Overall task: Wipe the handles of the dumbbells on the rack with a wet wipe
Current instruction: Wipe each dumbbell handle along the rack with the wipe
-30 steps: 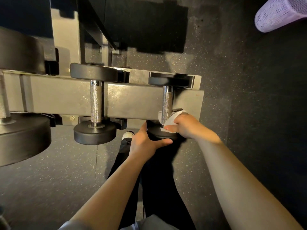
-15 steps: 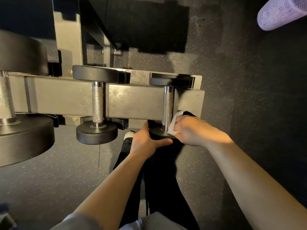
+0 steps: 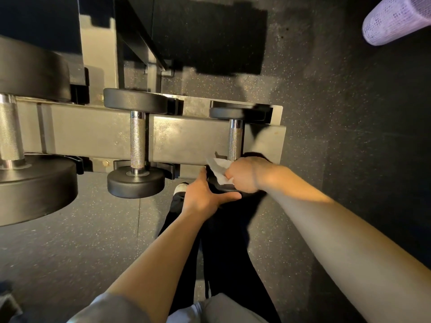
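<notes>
A small dumbbell with a knurled steel handle lies across the grey rack at its right end. My right hand grips a crumpled white wet wipe at the near end of that handle. My left hand cups the dumbbell's near black head from the left and below; the head is mostly hidden. A second dumbbell rests on the rack to the left, untouched. A much larger dumbbell shows at the far left edge.
Speckled black rubber floor lies all around. A lilac foam roller sits at the top right. A dark frame and upright post stand behind the rack. My black trousers and a white shoe are under the rack's edge.
My right hand has shifted the wipe from the right side of the handle's near end toward its left side. The left hand keeps its hold on the head.
</notes>
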